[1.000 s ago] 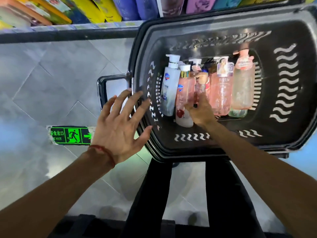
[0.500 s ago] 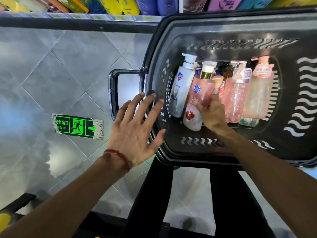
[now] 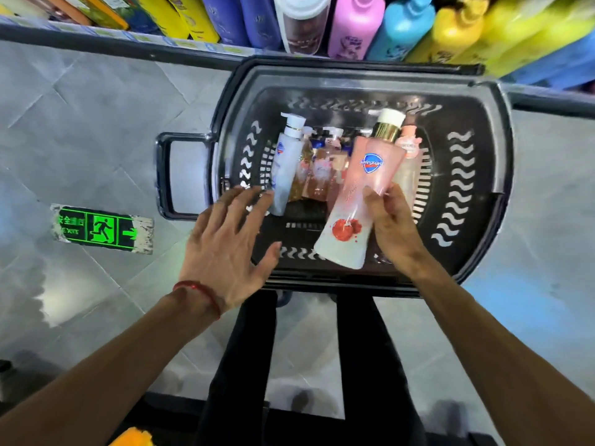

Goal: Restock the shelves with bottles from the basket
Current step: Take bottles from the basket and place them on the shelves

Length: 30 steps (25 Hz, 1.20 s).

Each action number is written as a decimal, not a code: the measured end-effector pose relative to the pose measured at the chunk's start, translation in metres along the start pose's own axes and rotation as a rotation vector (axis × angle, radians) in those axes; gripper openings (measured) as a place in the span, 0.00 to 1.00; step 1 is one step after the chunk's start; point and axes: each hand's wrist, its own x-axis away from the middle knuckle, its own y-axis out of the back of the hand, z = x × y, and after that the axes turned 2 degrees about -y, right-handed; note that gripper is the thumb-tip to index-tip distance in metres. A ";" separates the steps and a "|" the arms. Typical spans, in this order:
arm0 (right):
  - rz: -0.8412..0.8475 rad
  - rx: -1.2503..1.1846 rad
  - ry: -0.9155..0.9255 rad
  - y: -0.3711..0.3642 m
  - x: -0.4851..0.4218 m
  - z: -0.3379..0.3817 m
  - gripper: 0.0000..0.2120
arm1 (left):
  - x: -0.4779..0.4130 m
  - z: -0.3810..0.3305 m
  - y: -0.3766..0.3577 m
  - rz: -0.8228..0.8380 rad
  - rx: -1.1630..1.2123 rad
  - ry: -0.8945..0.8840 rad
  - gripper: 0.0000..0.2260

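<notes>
A black plastic basket (image 3: 476,188) stands on the floor below the shelf. My right hand (image 3: 391,223) grips a pink Safeguard bottle (image 3: 360,201) with a gold collar and white cap, lifted above the basket's near side. Several bottles remain inside: a white pump bottle (image 3: 285,162) at the left, amber and pink ones (image 3: 318,175) beside it, a pale pink one (image 3: 409,156) behind the held bottle. My left hand (image 3: 228,246) hovers with fingers spread over the basket's left rim, holding nothing.
The shelf edge (image 3: 128,48) runs along the top, packed with yellow, blue, pink and brown bottles (image 3: 354,24). A green exit sign (image 3: 101,230) is stuck on the grey tiled floor at left. The basket's side handle (image 3: 164,175) points left. Dark trouser legs (image 3: 244,365) show below.
My right hand has pulled the pink Safeguard bottle up out of the row in the basket. The view has shifted, bringing more of the shelf into sight. My left hand stays spread.
</notes>
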 end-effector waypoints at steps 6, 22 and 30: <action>-0.113 -0.158 -0.027 0.022 0.038 0.023 0.24 | -0.010 -0.026 -0.007 0.043 0.056 0.023 0.32; -0.190 -0.034 -0.018 0.017 -0.061 -0.037 0.21 | -0.165 -0.008 -0.175 0.082 0.649 0.555 0.41; -0.200 -0.035 -0.035 0.009 -0.070 -0.036 0.21 | -0.169 -0.004 -0.173 0.053 0.697 0.619 0.31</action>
